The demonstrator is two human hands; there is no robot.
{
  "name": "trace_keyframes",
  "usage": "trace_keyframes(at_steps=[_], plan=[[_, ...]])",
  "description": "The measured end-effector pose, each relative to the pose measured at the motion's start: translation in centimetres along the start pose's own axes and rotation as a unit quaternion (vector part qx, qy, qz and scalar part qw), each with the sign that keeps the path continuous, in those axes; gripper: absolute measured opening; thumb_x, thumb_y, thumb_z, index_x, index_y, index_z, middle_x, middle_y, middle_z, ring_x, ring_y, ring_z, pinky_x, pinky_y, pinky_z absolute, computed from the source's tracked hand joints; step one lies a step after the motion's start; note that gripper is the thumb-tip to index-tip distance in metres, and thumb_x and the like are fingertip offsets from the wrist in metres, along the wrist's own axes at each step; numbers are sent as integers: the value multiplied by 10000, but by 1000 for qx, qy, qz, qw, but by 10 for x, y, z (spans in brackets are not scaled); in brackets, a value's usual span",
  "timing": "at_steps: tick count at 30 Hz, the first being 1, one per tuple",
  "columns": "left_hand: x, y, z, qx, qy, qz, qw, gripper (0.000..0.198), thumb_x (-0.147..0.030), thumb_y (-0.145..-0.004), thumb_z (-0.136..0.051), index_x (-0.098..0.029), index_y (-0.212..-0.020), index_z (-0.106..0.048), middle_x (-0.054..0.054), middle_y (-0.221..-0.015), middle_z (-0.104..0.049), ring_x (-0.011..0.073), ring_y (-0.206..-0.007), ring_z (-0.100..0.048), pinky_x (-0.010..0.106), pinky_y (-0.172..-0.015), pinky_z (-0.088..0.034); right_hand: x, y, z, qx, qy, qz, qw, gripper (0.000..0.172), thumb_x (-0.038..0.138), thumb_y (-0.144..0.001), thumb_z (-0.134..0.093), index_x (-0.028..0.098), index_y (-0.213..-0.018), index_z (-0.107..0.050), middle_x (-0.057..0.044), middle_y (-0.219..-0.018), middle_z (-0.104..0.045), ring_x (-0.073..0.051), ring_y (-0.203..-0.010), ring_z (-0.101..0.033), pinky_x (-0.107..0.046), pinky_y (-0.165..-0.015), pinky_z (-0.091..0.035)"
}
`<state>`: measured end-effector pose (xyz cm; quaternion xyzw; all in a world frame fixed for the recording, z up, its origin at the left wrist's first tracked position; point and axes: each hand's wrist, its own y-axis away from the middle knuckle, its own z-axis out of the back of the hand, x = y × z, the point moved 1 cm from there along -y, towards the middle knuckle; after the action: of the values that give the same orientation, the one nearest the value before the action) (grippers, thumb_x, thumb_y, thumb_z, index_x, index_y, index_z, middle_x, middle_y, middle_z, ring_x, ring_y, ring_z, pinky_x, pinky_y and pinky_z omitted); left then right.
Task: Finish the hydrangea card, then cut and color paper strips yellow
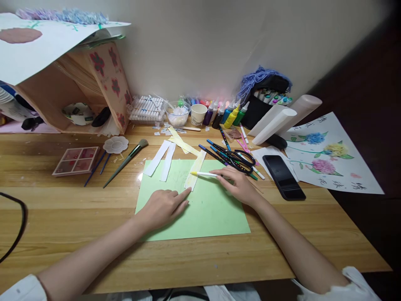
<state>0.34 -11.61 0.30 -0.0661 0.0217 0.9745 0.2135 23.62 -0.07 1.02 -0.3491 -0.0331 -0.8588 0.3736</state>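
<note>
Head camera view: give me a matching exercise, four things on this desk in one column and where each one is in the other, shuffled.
1 marker
2 phone
3 paper cup
4 brush

a beside the paint bottles
b in the right hand
c left of the green sheet
d right of the scissors

Pairs: 1-b, 2-d, 3-a, 4-c

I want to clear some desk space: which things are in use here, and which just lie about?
In use: yellow marker in right hand, paper strip pinned by left hand, green sheet.
Lying about: scissors, phone, paintbrush, paper cup.
</note>
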Motion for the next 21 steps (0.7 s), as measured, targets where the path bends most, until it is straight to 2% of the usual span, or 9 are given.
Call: trace_keyframes(at_steps=[2,5,12,17,21], plan=[[0,0,0,-1,-1,1,1000,430,-373,-958,-269,-226,-1329,-429,28,-708,-650,170,-620,-601,257,-512,-333,-1,-1,-3,-2,3,4,1000,237,243,-917,-456,219,-1052,-649,-50,-936,-688,-202,-847,-566,-330,-771,-430],[0,0,0,0,-1,3,1000,432,-379,-958,-268,-229,-1332,-423,28,-713,-654,170,-621,-604,254,-510,-330,-2,-3,-3,-53,22,-9,998,234,232,-913,-460,208,-1047,-651,-54,-913,-683,-202,-813,-552,-331,-754,-422],[1,2,-3,-13,11,7,1000,427,-369,-954,-280,-215,-1335,-395,18,-727,-664,179,-626,-615,267,-515,-354,2,0,2,-72,32,2,997,224,224,-905,-468,197,-1024,-656,-54,-811,-657,-196,-743,-521,-323,-704,-408],[4,2,-6,-45,13,37,998,436,-342,-951,-292,-145,-1332,-371,22,-718,-674,183,-608,-621,278,-514,-382,11,7,4,-1,7,60,998,211,227,-903,-471,187,-995,-656,-51,-753,-653,-184,-703,-520,-319,-674,-404],[0,2,-6,-73,-43,-7,996,396,-316,-948,-312,-111,-1254,-458,32,-686,-663,180,-570,-613,274,-481,-381,12,7,-1,21,-3,65,998,212,224,-908,-466,184,-1000,-652,-59,-796,-671,-179,-706,-525,-320,-673,-409]])
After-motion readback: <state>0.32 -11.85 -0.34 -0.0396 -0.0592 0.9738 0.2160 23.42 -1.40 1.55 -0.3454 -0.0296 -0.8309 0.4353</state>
